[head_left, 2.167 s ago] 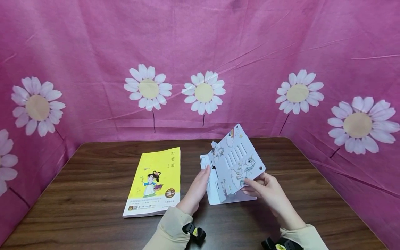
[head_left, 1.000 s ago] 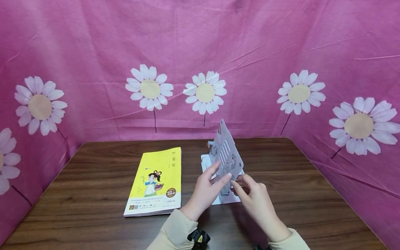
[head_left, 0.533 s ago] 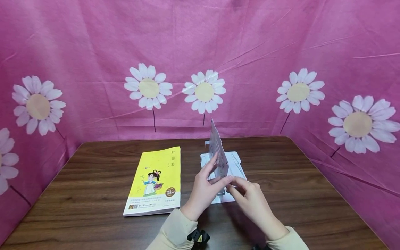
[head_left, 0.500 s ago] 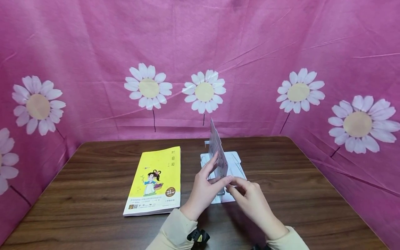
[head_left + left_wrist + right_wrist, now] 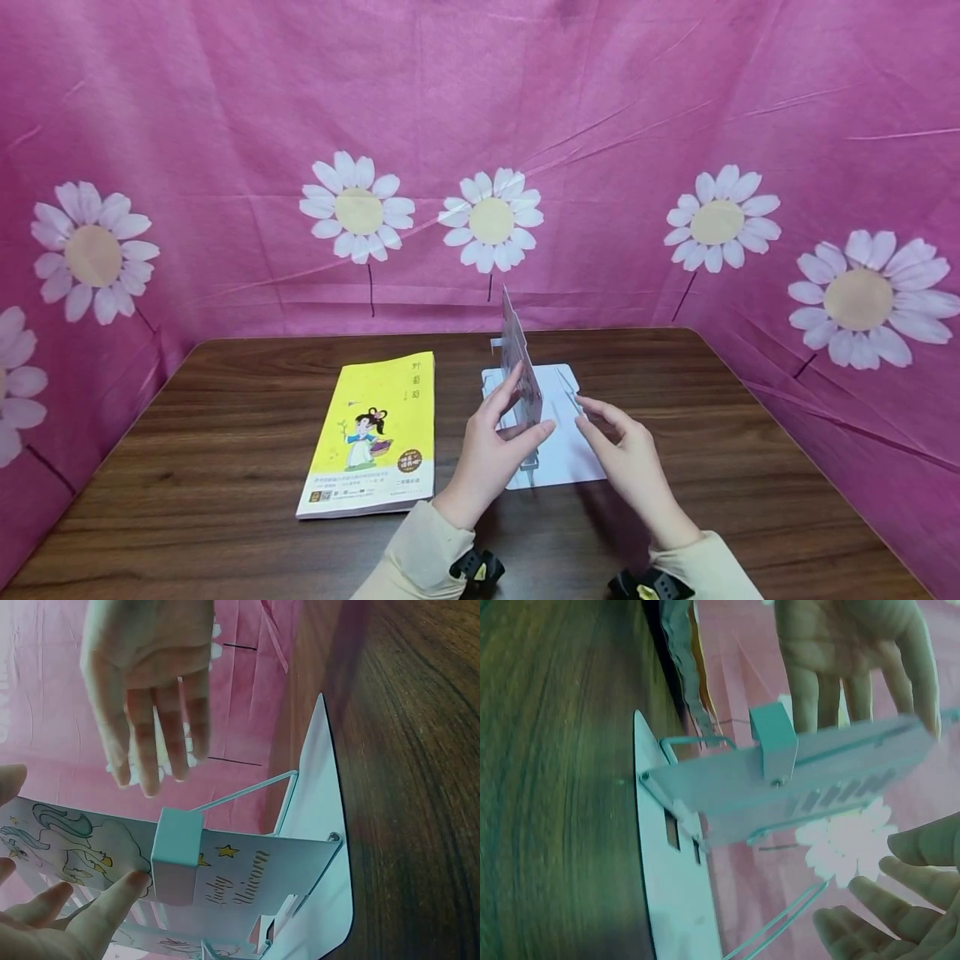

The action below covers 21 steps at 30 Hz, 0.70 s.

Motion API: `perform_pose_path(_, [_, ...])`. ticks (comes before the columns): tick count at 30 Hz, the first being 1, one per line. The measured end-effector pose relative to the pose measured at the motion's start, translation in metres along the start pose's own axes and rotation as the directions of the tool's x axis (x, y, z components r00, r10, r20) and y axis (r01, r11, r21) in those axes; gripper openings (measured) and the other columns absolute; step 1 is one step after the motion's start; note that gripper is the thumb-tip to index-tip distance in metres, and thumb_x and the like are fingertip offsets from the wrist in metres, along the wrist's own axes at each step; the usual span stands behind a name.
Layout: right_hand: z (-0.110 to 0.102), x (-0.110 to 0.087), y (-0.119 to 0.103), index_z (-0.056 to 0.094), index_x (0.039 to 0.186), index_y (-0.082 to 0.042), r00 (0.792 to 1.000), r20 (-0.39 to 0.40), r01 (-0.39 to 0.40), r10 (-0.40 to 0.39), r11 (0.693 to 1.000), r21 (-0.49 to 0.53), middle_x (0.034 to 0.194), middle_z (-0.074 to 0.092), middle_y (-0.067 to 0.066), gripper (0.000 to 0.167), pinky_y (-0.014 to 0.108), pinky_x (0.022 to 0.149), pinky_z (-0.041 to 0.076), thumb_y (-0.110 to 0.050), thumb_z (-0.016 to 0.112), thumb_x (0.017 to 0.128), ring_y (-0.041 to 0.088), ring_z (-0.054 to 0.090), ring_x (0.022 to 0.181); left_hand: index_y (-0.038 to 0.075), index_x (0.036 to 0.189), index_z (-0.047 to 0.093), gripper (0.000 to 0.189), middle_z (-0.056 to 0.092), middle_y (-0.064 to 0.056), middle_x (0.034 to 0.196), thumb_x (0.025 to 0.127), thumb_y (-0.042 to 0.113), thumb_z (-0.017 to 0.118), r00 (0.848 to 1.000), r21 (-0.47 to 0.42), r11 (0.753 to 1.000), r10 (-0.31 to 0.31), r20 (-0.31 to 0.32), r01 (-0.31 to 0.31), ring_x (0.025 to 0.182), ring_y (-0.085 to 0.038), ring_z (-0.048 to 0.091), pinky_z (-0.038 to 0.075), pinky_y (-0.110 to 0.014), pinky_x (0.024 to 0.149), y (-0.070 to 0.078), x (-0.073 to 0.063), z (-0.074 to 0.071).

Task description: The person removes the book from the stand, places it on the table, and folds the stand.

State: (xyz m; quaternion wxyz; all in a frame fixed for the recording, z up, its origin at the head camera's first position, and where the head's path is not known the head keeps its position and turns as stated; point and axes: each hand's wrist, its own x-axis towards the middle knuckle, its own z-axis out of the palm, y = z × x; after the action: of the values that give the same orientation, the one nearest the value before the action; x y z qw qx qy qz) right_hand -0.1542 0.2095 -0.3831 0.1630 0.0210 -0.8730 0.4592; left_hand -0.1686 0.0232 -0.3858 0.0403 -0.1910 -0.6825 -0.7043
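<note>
A white folding book stand (image 5: pixel 558 446) with unicorn drawings rests on the table, its slotted panel raised almost upright from the flat base and seen nearly edge-on in the head view. My left hand (image 5: pixel 491 450) holds the panel, fingers on the printed face (image 5: pixel 90 859) and thumb on the other side. My right hand (image 5: pixel 633 462) is spread over the base's right edge, fingertips close to a thin wire support (image 5: pixel 780 919). A small box-shaped clip (image 5: pixel 177 847) sits on the panel's lower edge. Part of the panel is hidden behind my left fingers.
Left of the stand lies a yellow book (image 5: pixel 371 433) with a cartoon girl on its cover. The dark wooden table (image 5: pixel 187 450) ends at a pink curtain (image 5: pixel 585 108) with daisies.
The panel has swung from leaning right to nearly upright. My left hand has come from the base onto the panel; my right hand has let go of it and moved right.
</note>
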Motion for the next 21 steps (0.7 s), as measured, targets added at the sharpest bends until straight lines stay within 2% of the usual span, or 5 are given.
perform_pose_path(2, [-0.002, 0.003, 0.005, 0.065, 0.130, -0.005, 0.998, 0.040, -0.050, 0.048, 0.997, 0.051, 0.122, 0.070, 0.017, 0.035, 0.016, 0.079, 0.050, -0.015, 0.063, 0.097, 0.004, 0.063, 0.100, 0.021, 0.152, 0.041, 0.071, 0.042, -0.012, 0.154, 0.089, 0.017, 0.074, 1.000, -0.006, 1.000, -0.002, -0.001, 0.002, 0.139, -0.034, 0.045, 0.055, -0.034, 0.094, 0.000, 0.000, 0.000])
perform_pose_path(5, [-0.002, 0.007, 0.012, 0.055, 0.139, -0.002, 0.989, 0.121, -0.101, 0.088, 0.989, 0.109, 0.134, 0.062, 0.019, 0.042, 0.015, 0.087, 0.047, -0.011, 0.060, 0.098, 0.017, 0.059, 0.117, 0.021, 0.151, 0.042, 0.070, 0.043, -0.011, 0.153, 0.089, 0.017, 0.074, 1.000, -0.012, 1.000, -0.005, -0.004, 0.005, 0.139, -0.033, 0.046, 0.055, -0.033, 0.094, 0.001, 0.000, 0.000])
perform_pose_path(9, [-0.002, 0.010, 0.019, 0.043, 0.148, -0.001, 0.962, 0.224, -0.189, 0.155, 0.972, 0.138, 0.150, 0.047, 0.020, 0.050, 0.016, 0.099, 0.040, -0.010, 0.054, 0.101, 0.031, 0.044, 0.138, 0.020, 0.150, 0.044, 0.069, 0.044, -0.010, 0.153, 0.089, 0.016, 0.074, 1.000, -0.009, 1.000, -0.009, -0.010, 0.009, 0.138, -0.032, 0.046, 0.055, -0.032, 0.093, 0.002, 0.000, 0.000])
perform_pose_path(16, [-0.002, 0.014, 0.027, 0.036, 0.151, 0.001, 0.931, 0.294, -0.271, 0.214, 0.947, 0.169, 0.157, 0.036, 0.021, 0.053, 0.048, 0.118, 0.027, -0.013, 0.051, 0.102, 0.034, 0.029, 0.148, 0.020, 0.150, 0.045, 0.067, 0.044, -0.010, 0.153, 0.089, 0.016, 0.073, 1.000, -0.015, 1.000, -0.016, 0.002, 0.016, 0.139, -0.032, 0.045, 0.055, -0.032, 0.094, 0.003, 0.000, 0.000])
perform_pose_path(21, [-0.002, 0.014, 0.030, 0.039, 0.149, 0.002, 0.928, 0.301, -0.277, 0.220, 0.947, 0.163, 0.156, 0.037, 0.021, 0.051, 0.055, 0.120, 0.023, -0.013, 0.053, 0.102, 0.037, 0.027, 0.148, 0.020, 0.150, 0.045, 0.067, 0.043, -0.010, 0.153, 0.089, 0.016, 0.073, 1.000, -0.020, 1.000, -0.016, 0.007, 0.016, 0.139, -0.032, 0.045, 0.055, -0.032, 0.094, 0.003, -0.001, -0.001])
